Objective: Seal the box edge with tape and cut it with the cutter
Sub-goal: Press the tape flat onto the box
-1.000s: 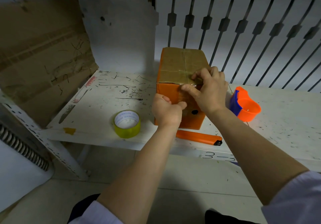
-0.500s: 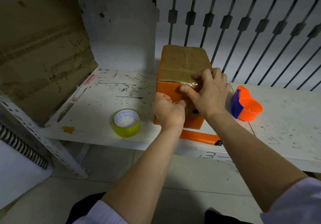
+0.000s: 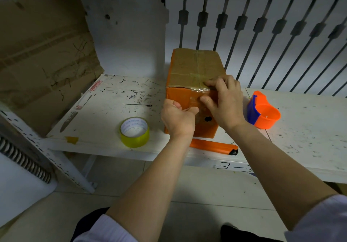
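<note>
An orange box [image 3: 177,99] with a brown taped top stands on the white table [image 3: 112,99]. A glossy strip of clear tape [image 3: 195,91] runs over its near top edge and down the front face. My right hand [image 3: 223,103] presses that strip, fingers on the top edge and thumb on the front. My left hand [image 3: 177,119] is curled against the front face, thumb and forefinger pinching the strip's lower end. The orange cutter [image 3: 214,146] lies on the table in front of the box, under my wrists. A yellow tape roll [image 3: 134,132] lies flat to the left.
An orange and blue tape dispenser [image 3: 262,113] sits right of the box. Flattened cardboard [image 3: 43,54] leans at the table's left end. A white railing [image 3: 262,26] runs behind. The table's front edge is close to the cutter and roll.
My right thumb has slid a little lower on the box's front face. My left hand stays curled at the front. The box, roll and cutter have not moved.
</note>
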Motion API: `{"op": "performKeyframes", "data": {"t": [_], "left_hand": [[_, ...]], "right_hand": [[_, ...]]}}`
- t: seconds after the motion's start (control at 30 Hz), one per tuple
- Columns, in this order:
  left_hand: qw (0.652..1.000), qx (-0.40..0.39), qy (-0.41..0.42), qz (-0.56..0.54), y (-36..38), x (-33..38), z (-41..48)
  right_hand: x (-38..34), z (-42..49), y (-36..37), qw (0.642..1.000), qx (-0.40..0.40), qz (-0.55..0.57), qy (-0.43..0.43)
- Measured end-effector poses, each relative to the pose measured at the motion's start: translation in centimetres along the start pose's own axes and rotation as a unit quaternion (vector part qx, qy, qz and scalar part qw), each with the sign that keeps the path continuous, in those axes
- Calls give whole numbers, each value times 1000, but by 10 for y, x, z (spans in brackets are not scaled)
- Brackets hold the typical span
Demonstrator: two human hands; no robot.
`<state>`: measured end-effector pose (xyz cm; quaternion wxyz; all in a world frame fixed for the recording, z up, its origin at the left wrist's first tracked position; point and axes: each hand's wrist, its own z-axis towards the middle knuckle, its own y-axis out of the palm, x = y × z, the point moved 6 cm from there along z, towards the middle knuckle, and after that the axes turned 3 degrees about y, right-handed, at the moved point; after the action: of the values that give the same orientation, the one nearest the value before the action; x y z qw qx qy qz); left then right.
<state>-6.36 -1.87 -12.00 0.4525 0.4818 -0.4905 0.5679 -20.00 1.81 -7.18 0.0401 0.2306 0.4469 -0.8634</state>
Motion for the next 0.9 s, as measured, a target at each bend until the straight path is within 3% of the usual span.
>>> {"op": "performKeyframes", "data": {"t": [0.1, 0.2, 0.4, 0.47, 0.53, 0.67, 0.8, 0.9], "left_hand": [[1000, 5, 3, -1, -1, -1, 0], [999, -7, -25, -33, 0, -5, -3], [970, -10, -127, -205, -7, -20, -10], [990, 23, -68, -119, -18, -8, -10], [997, 56, 59, 5, -29, 15, -10], [939, 53, 287, 179, -25, 62, -5], [899, -69, 317, 292, 4, 58, 15], [890, -91, 334, 298, 6, 44, 22]], "right_hand": [[2, -6, 2, 999, -18, -28, -11], [4, -4, 0, 1000, -13, 27, 10], [-2, -3, 3, 1000, -2, 13, 27], [-2, -4, 3, 999, -8, 7, 30], [-2, -4, 2, 1000, -12, -7, 28], [-4, -5, 1, 1000, -11, -11, 19], [-3, -5, 1, 1000, -2, -7, 14], [-3, -5, 2, 1000, 7, -21, 0]]}}
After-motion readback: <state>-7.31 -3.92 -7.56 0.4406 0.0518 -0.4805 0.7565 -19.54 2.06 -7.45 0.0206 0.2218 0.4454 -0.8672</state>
